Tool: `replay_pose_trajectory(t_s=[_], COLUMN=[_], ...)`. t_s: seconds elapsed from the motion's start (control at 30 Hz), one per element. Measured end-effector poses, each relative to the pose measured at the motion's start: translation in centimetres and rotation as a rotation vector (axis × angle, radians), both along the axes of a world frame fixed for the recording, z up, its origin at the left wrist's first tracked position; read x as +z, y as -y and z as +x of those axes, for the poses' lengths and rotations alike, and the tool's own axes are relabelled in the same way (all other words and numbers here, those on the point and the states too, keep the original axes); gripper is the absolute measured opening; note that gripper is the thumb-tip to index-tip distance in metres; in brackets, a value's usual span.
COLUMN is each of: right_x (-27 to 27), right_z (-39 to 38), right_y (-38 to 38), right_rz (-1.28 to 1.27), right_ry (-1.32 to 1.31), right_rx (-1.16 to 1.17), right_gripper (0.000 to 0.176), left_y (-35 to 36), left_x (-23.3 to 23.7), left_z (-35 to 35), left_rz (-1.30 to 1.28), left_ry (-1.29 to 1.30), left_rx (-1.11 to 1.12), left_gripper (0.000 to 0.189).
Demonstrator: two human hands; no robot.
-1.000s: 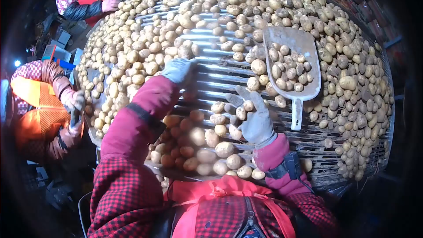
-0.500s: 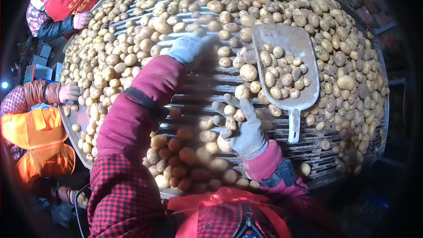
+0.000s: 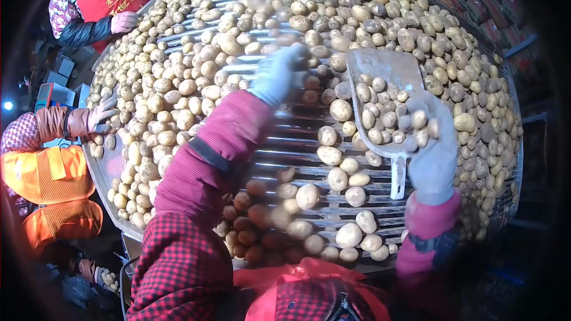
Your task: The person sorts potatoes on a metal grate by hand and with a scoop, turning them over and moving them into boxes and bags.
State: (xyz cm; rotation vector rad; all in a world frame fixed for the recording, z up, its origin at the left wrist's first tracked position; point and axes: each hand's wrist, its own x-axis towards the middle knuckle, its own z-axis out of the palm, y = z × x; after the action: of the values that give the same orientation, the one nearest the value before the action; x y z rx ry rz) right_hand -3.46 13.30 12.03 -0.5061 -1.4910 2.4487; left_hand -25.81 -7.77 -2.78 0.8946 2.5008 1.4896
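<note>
Sorting looks partway, my read. Scoop (image 3: pixel 386 62) part-filled: small potatoes (image 3: pixel 389 119) heaped toward its handle end, flat lip bare. Right hand (image 3: pixel 434 166) at scoop's handle end, fingers curled around at least 2 held potatoes (image 3: pixel 419 120), not in the heap. Left hand (image 3: pixel 273 77) left of scoop, blurred, can't tell grip. Remaining: mixed loose potatoes (image 3: pixel 349 235) all around scoop, thinner on slats (image 3: pixel 294 154) to its left, so plenty left.

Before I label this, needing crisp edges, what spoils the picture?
Head view: the left hand is blurred; the right hand looks soft. Head view: glare whitens nearby slats. Head view: wide-angle distortion bows the table; corners fall dark.
</note>
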Motion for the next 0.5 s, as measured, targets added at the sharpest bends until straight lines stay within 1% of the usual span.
replay_pose_trajectory(t_s=[0.03, 0.07, 0.1, 0.13, 0.17, 0.2, 0.23, 0.3, 0.33, 0.37, 0.4, 0.43, 0.47, 0.5], right_x=[-0.3, -0.6, -1.8, -2.9, -3.6, -4.1, -4.3, -4.3, -4.1, -3.8, -3.7, -3.8, -4.0, -4.1], right_z=[-0.4, -0.8, -1.1, -1.5, -1.9, -2.0, -1.7, -1.4, -0.6, 0.7, 2.5, 4.6, 6.8, 8.6], right_y=[-0.8, -1.6, -3.3, -4.8, -5.6, -6.3, -6.4, -6.2, -5.6, -5.5, -5.8, -5.8, -5.5, -5.1], right_rz=[0.108, 0.215, 0.389, 0.564, 0.858, 1.148, 1.146, 1.139, 1.065, 0.996, 1.039, 0.989, 0.934, 0.876], right_ry=[0.031, 0.067, 0.098, 0.129, 0.058, -0.008, 0.006, 0.033, -0.005, -0.046, 0.026, 0.129, 0.218, 0.3], right_rx=[-0.029, -0.059, -0.048, -0.039, -0.002, 0.035, 0.013, -0.032, -0.11, -0.194, -0.236, -0.224, -0.204, -0.179], right_gripper=[0.037, 0.038, 0.038, 0.038, 0.037, 0.036, 0.034, 0.031, 0.031, 0.031, 0.03, 0.03, 0.029, 0.029], left_y=[-1.9, -3.1, -4.3, -5.7, -7.3, -8.7, -9.4, -9.3, -8.7, -7.4, -5.9, -4.4, -2.5, -0.3], left_x=[2.1, 4.5, 6.5, 7.7, 8.3, 8.2, 7.8, 7.4, 7.0, 7.4, 7.3, 7.2, 6.9, 6.7], left_z=[1.8, 3.1, 4.2, 5.5, 6.6, 6.9, 7.2, 8.0, 7.7, 8.1, 7.9, 8.3, 8.9, 9.7], left_rz=[0.125, 0.129, 0.137, 0.22, 0.3, 0.268, 0.138, 0.243, 0.272, 0.262, 0.212, 0.179, 0.193, 0.164], left_ry=[0.047, 0.024, -0.004, -0.059, -0.11, -0.123, -0.196, -0.211, -0.328, -0.173, -0.301, -0.207, -0.19, -0.172], left_rx=[-0.01, -0.07, -0.13, -0.147, -0.168, -0.201, -0.24, -0.29, -0.312, -0.302, -0.24, -0.174, -0.08, -0.031], left_gripper=[0.029, 0.031, 0.033, 0.035, 0.036, 0.038, 0.041, 0.043, 0.045, 0.046, 0.047, 0.048, 0.044, 0.044])
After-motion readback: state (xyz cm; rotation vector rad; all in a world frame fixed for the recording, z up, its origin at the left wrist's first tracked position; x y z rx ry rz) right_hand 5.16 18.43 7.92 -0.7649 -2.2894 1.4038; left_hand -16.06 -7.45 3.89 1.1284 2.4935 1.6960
